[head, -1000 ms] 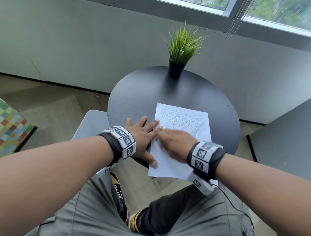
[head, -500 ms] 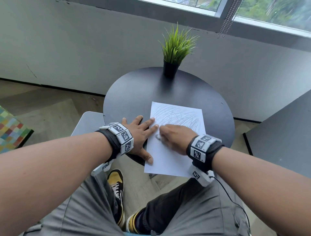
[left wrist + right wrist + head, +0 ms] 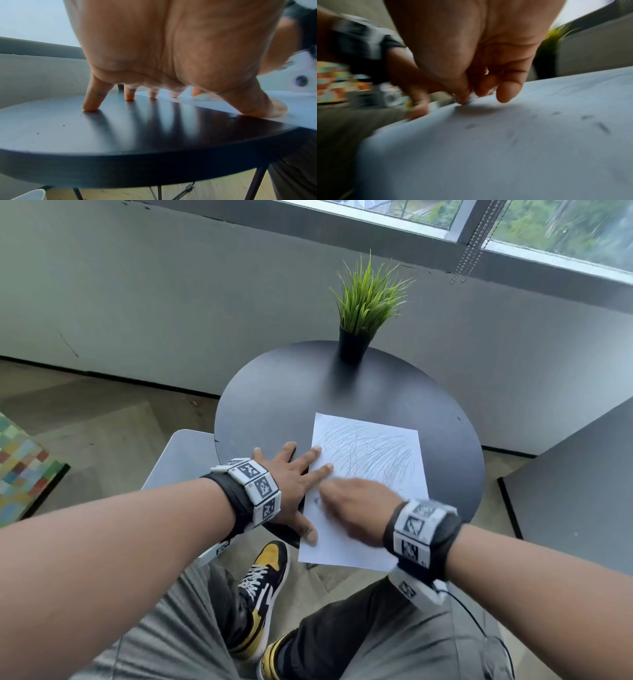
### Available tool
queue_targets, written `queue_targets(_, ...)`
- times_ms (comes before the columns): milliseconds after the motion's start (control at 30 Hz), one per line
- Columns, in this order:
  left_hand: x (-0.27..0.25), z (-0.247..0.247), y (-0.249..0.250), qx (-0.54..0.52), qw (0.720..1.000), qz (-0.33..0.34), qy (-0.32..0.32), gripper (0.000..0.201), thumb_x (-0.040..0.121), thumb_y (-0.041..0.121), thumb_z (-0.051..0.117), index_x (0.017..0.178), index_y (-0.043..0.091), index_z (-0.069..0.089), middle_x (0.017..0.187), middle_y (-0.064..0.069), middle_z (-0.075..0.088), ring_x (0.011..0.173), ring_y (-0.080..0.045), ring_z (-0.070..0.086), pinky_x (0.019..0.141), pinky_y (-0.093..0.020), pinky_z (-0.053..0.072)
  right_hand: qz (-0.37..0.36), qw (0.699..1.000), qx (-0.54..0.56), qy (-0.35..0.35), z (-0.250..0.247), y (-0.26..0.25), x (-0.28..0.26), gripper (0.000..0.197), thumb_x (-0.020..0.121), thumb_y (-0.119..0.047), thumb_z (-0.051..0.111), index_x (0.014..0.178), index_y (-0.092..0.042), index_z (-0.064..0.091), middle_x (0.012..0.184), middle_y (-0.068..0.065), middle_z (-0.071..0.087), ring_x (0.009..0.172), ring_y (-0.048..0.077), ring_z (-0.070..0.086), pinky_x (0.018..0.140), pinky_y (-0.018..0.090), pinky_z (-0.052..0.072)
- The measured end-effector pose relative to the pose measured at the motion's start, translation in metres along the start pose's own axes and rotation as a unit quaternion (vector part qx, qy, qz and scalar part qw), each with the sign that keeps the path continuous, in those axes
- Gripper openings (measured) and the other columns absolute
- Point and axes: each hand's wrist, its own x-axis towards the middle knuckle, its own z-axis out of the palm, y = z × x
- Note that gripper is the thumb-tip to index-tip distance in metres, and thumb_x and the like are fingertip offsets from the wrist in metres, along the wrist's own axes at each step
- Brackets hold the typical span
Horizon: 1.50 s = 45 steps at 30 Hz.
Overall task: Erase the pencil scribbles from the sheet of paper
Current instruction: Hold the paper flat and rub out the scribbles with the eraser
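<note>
A white sheet of paper (image 3: 346, 549) lies on the round black table (image 3: 274, 405), with grey pencil scribbles (image 3: 373, 457) over its far half. My left hand (image 3: 294, 484) lies flat and spread. Its fingers (image 3: 89, 106) press the table and the sheet's left edge, and its thumb (image 3: 267, 111) rests on the paper (image 3: 302, 119). My right hand (image 3: 339, 498), blurred by motion, is on the sheet beside the left fingers. In the right wrist view it (image 3: 471, 94) pinches a small eraser (image 3: 469, 101) against the paper (image 3: 488, 155).
A potted grass plant (image 3: 366, 313) stands at the table's far edge. Dark eraser crumbs (image 3: 602, 127) lie on the sheet. The paper's near end overhangs the table above my knees. A grey chair seat (image 3: 181, 457) is at the left, a dark table (image 3: 582, 491) at the right.
My right hand has slid a little toward me along the sheet's left part, still rubbing and now blurred. The left hand stays pressed in place.
</note>
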Motion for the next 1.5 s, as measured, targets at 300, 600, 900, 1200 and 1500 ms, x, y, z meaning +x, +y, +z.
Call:
queue_targets(300,0.0,-0.001,0.0,0.008,1.0,-0.001,0.002,0.136,0.051,0.099,0.054,0.155,0.042,-0.014,0.165,0.01,-0.022,0.151,-0.036,-0.007,0.103,-0.077,0.024,0.038,0.999,-0.02,0.006,-0.009,0.021,0.006,0.008,0.1,-0.026,0.041,0.105,-0.021,0.043,0.105,0.005,0.058,0.093,0.027,0.057,0.081,0.041,0.048)
queue_targets(600,0.0,-0.001,0.0,0.011,1.0,-0.004,0.005,0.137,0.049,0.101,0.052,0.154,0.044,-0.014,0.165,0.012,-0.021,0.15,-0.035,-0.006,0.102,-0.076,0.027,0.063,0.997,-0.04,0.007,-0.013,0.032,0.007,0.01,0.102,-0.028,0.037,0.103,-0.019,0.042,0.103,0.004,0.055,0.095,0.03,0.059,0.078,0.042,0.048)
queue_targets(900,-0.009,-0.007,0.005,0.011,1.0,-0.006,-0.011,0.132,0.053,0.099,0.054,0.156,0.041,-0.004,0.167,0.008,-0.011,0.153,-0.032,-0.005,0.109,-0.072,0.023,0.207,0.969,0.137,-0.013,-0.024,0.043,-0.008,0.026,0.1,-0.035,0.041,0.101,-0.012,0.055,0.107,0.011,0.064,0.102,0.032,0.057,0.082,0.036,0.043)
queue_targets(1200,0.004,-0.009,0.011,-0.02,0.999,0.014,0.047,0.13,0.056,0.095,0.057,0.157,0.033,0.005,0.168,0.005,-0.011,0.154,-0.021,-0.008,0.118,-0.064,0.013,0.273,0.917,0.289,0.036,-0.014,0.047,-0.002,0.016,0.089,-0.041,0.058,0.091,-0.026,0.053,0.082,0.007,0.068,0.069,0.024,0.062,0.07,0.038,0.056)
queue_targets(1500,0.005,-0.002,0.007,-0.014,1.0,0.015,0.019,0.135,0.057,0.1,0.048,0.157,0.035,-0.015,0.165,0.004,-0.025,0.153,-0.022,-0.018,0.116,-0.068,0.007,0.12,0.975,0.18,-0.06,-0.006,-0.004,-0.006,0.015,0.097,-0.035,0.051,0.104,-0.022,0.054,0.1,0.011,0.066,0.085,0.028,0.057,0.073,0.035,0.045)
